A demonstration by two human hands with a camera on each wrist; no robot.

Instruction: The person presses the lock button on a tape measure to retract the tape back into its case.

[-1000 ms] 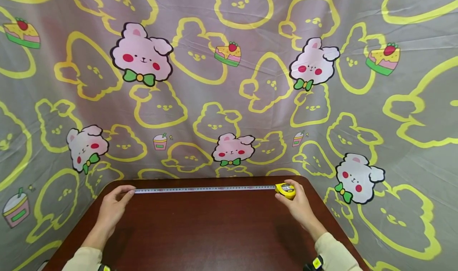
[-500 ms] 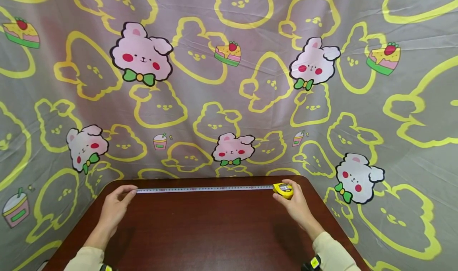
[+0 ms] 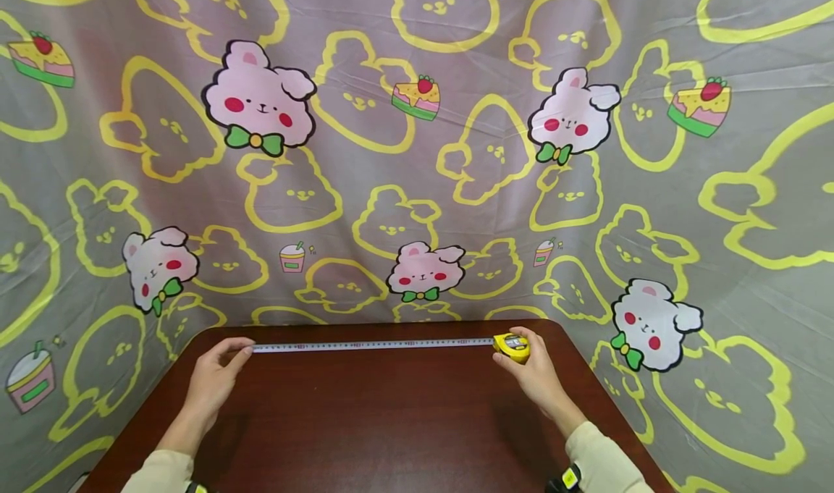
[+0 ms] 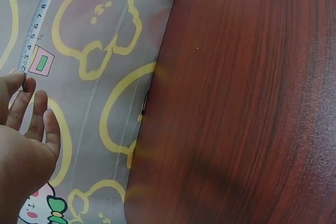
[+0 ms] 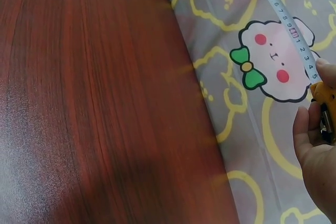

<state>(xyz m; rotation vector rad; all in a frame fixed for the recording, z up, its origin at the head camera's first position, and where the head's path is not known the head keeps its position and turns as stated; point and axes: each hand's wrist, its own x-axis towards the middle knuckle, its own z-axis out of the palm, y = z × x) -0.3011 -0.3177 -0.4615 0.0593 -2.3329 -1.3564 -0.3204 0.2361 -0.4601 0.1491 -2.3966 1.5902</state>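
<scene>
A yellow tape measure (image 3: 513, 347) sits in my right hand (image 3: 537, 373), gripped between thumb and fingers. Its white blade (image 3: 378, 346) stretches straight across to the left, above the far part of the table. My left hand (image 3: 211, 381) pinches the blade's end between thumb and index finger. In the left wrist view the other fingers of the left hand (image 4: 31, 140) are loosely bent beside the blade (image 4: 37, 22). The right wrist view has the tape measure's case (image 5: 324, 106) cut off at the edge, with the blade (image 5: 289, 24) coming out of it.
Both arms reach over a dark reddish-brown table (image 3: 365, 420) with rounded far corners. Behind it and along both sides hangs a grey curtain (image 3: 456, 218) printed with rabbits, cakes and cups.
Both hands have drawn slightly closer together, the left moving right and the right moving left. The stretch of blade between them has become shorter. Each hand keeps its hold.
</scene>
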